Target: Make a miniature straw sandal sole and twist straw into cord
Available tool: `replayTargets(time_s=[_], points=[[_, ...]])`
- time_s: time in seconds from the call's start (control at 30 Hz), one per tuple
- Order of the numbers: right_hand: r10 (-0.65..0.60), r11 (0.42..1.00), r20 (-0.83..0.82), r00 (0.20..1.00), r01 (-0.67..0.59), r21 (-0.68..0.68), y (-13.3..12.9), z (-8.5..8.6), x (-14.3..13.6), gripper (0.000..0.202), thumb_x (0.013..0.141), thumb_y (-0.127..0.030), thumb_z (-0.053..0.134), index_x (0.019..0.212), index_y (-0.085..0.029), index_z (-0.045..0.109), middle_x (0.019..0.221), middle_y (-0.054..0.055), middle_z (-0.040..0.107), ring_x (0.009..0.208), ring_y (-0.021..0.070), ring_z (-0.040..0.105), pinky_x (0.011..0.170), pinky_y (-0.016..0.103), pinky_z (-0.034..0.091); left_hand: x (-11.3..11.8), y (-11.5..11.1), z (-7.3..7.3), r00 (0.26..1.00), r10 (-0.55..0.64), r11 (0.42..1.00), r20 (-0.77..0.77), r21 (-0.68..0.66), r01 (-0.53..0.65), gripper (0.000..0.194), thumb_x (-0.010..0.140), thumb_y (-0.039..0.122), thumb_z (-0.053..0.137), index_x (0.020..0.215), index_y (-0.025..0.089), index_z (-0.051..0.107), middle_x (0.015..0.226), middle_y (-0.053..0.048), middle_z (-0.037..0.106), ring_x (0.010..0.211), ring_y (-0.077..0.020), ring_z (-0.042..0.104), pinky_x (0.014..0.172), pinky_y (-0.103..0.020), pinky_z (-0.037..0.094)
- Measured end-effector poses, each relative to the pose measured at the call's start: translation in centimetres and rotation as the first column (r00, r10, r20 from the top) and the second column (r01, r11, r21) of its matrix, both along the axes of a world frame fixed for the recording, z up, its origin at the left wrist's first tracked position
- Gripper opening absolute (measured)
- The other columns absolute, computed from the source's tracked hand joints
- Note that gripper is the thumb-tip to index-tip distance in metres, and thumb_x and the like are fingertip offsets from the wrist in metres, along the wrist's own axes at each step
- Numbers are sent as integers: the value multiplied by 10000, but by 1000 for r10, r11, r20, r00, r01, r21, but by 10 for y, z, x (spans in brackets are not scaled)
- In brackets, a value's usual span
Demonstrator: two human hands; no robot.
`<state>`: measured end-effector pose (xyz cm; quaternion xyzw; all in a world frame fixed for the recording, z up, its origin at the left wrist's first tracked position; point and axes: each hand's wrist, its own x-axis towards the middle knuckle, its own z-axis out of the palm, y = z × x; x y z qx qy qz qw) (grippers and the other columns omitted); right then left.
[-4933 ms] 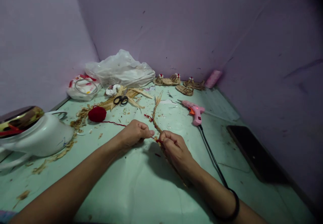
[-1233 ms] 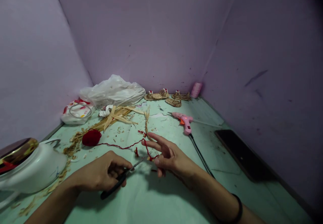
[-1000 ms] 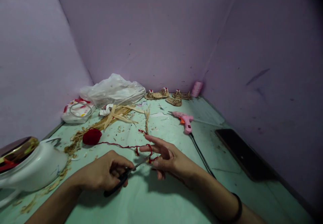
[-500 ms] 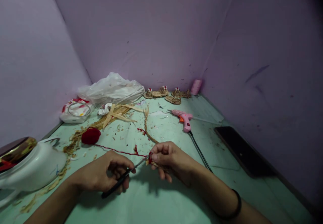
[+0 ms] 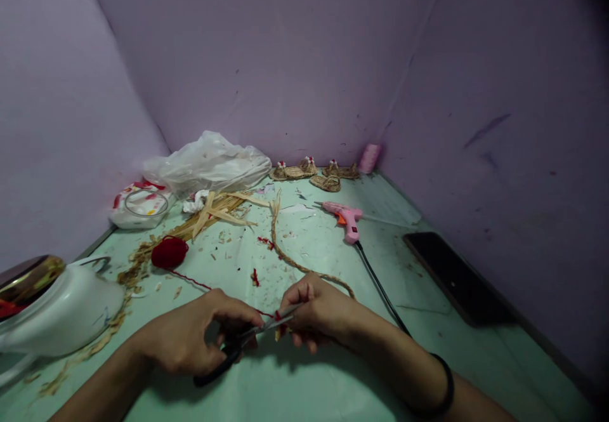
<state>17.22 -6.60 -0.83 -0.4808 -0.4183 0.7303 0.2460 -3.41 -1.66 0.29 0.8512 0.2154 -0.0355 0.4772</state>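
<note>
My left hand (image 5: 204,333) is closed around the black handles of a pair of scissors (image 5: 223,365). Their metal blades are spread a little and point right, at the red yarn (image 5: 278,315) by my other fingertips. My right hand (image 5: 314,311) pinches the end of a braided straw cord (image 5: 309,268) where the red yarn is wound. The cord runs from behind that hand up over the table. A strand of yarn leads left to a red yarn ball (image 5: 170,252). My fingers partly hide the wrapped end.
A pink glue gun (image 5: 351,225) with a black cable lies right of centre, near a dark phone (image 5: 457,279). Small woven sandals (image 5: 326,183) and a pink thread spool (image 5: 370,158) stand at the back. At left are straw strips (image 5: 219,209), a plastic bag (image 5: 209,162) and a white pot (image 5: 80,311).
The scissor blades have parted and moved right, around the yarn by my right fingers. My right hand has dropped slightly, and more of the braided cord shows behind it.
</note>
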Motion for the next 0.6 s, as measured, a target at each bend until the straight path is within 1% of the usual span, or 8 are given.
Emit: replayTargets(time_s=[0.1, 0.27, 0.37, 0.43, 0.5, 0.6], points=[[-8, 998, 32, 999, 6, 69, -1, 0, -2, 100, 582, -99, 527, 582, -122, 624, 372, -72, 499, 266, 19, 393, 272, 110, 306, 4, 0, 0, 999, -39, 998, -22, -51, 38, 445, 506, -4, 335, 845, 173, 562, 717, 22, 584, 629, -90, 506, 543, -171, 361], [-21, 995, 70, 997, 15, 94, -1, 1, -3, 124, 592, -70, 505, 571, -123, 615, 355, -80, 469, 272, 19, 369, 286, 122, 307, 10, -3, 3, 999, -39, 999, -7, -5, 39, 408, 472, -2, 327, 771, 167, 547, 678, 37, 538, 611, -78, 463, 527, -170, 336], [-21, 995, 65, 998, 14, 102, -1, 3, -2, 120, 593, -72, 508, 577, -120, 617, 353, -81, 465, 270, 18, 363, 287, 124, 302, 11, -4, -1, 1000, -21, 1000, 2, -17, 21, 395, 481, 3, 332, 767, 165, 551, 679, 36, 548, 612, -77, 470, 529, -168, 348], [-29, 995, 53, 998, 23, 101, -1, 4, -1, 120, 587, -73, 508, 579, -117, 619, 354, -80, 466, 270, 17, 361, 287, 125, 301, 10, -4, -6, 1000, 5, 998, -6, -57, -6, 394, 492, 6, 327, 772, 163, 555, 653, 39, 556, 578, -70, 476, 508, -163, 350], [-47, 994, 49, 998, 42, 100, -1, 4, 0, 119, 578, -76, 508, 579, -114, 621, 356, -76, 473, 268, 18, 362, 285, 125, 299, 8, -3, -10, 999, 37, 991, -36, -129, -41, 394, 505, 11, 320, 781, 160, 557, 613, 41, 558, 531, -65, 480, 473, -157, 344], [-61, 992, 34, 998, 57, 113, -1, 2, 0, 117, 575, -89, 511, 588, -113, 625, 367, -69, 486, 273, 19, 371, 286, 125, 301, 8, -3, -12, 996, 69, 968, -48, -237, -78, 394, 522, 26, 347, 828, 159, 555, 646, 27, 580, 573, -86, 524, 485, -164, 369]])
